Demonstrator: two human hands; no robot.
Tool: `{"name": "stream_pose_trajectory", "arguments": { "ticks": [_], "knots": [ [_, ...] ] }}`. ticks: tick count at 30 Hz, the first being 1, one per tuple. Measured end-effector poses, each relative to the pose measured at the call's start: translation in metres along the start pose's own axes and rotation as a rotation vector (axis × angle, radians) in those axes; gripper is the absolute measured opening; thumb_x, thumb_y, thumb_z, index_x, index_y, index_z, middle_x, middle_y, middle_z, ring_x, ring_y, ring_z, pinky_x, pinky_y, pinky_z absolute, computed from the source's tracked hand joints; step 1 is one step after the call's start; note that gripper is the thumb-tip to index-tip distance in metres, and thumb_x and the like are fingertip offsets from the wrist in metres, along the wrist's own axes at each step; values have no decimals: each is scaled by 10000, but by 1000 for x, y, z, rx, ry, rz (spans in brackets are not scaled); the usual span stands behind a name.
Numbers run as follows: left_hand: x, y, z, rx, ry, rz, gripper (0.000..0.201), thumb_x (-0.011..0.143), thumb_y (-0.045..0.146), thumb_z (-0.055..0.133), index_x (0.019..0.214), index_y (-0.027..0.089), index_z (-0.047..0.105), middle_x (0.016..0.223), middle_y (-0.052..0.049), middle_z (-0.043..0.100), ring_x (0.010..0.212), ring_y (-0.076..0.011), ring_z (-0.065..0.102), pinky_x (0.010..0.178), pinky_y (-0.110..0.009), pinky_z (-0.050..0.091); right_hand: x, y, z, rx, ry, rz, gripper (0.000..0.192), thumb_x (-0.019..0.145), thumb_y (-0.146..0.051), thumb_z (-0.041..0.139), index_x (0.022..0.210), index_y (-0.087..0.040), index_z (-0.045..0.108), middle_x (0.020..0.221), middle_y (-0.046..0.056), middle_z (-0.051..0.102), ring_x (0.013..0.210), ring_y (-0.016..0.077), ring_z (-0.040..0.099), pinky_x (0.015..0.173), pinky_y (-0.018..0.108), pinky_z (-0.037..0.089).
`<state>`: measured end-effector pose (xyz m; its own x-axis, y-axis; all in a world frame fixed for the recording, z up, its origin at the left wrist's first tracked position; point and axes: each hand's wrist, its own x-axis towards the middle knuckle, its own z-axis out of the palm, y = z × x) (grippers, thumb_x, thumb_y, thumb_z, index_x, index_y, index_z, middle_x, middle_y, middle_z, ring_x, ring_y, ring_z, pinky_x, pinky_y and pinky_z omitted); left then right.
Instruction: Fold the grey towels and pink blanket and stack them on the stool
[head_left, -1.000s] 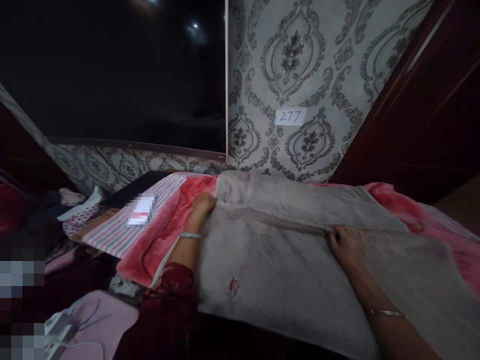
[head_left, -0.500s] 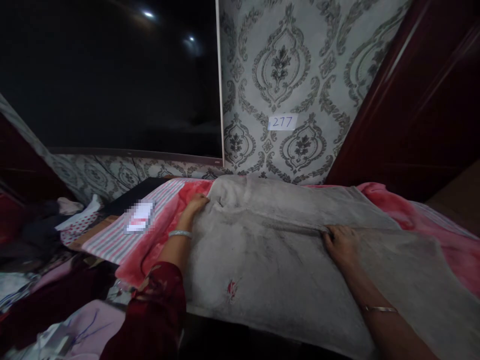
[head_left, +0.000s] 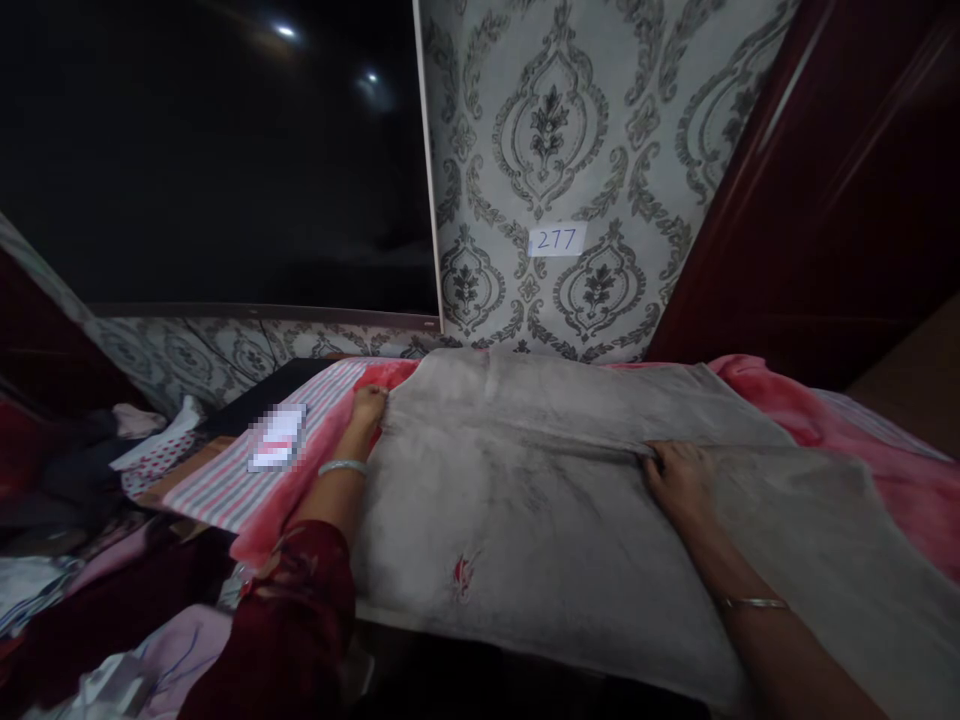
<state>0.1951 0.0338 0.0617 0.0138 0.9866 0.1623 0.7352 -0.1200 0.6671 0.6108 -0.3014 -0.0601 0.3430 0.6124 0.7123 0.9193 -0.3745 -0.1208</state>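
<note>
A grey plush cloth [head_left: 480, 500] with a small red embroidered mark lies spread before me, its near edge hanging at the front. Its left edge is pinched in my left hand [head_left: 369, 405], fingers closed. My right hand [head_left: 679, 480] rests on the cloth further right, thumb and fingers closed on a raised fold. Between my hands a crease runs across the fabric. Whether the cloth is a garment or a blanket I cannot tell. Beneath it shows a pink plush blanket [head_left: 772, 395] on both sides.
On the left, a striped cloth [head_left: 225, 480] carries a blurred white item [head_left: 277, 437]. Heaped clothes [head_left: 165, 570] lie at lower left. A large television [head_left: 225, 160] and a paper label [head_left: 556, 239] marked 277 are on the patterned wall behind. A dark red panel [head_left: 810, 220] stands at right.
My left hand has moved left, drawing the cloth's left edge with it and flattening the wrinkles near it. My right hand stays on the fold. The view has shifted slightly.
</note>
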Motion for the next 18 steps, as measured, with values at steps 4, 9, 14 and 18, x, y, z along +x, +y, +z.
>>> {"name": "stream_pose_trajectory", "arguments": {
  "ticks": [4,9,14,18],
  "knots": [
    [-8,8,-5,94,78,196,334,902,308,561,1162,145,690,1193,-157,712,1143,-302,639,958,-376,498,0,0,0,13,14,0,274,882,-295,474,956,-181,712,852,117,706,878,294,611,865,428,395],
    [-22,28,13,282,-250,767,344,930,295,544,1230,212,692,1343,-95,674,1304,-253,552,1143,-390,366,1,-3,-2,28,-1,19,254,884,-281,499,968,-183,717,880,116,706,906,289,599,884,421,386],
    [-28,45,32,407,-430,791,224,903,238,557,1017,191,744,1167,-118,741,1144,-255,645,1027,-353,453,2,-7,-4,24,-10,31,262,898,-245,490,983,-178,728,902,113,709,922,280,586,902,420,373],
    [-29,46,27,409,-403,803,209,890,236,520,966,163,701,1076,-140,739,1028,-262,667,933,-346,495,5,-13,-7,21,-11,46,267,913,-231,500,1033,-181,733,947,113,712,970,280,576,951,432,345]
  ]
}}
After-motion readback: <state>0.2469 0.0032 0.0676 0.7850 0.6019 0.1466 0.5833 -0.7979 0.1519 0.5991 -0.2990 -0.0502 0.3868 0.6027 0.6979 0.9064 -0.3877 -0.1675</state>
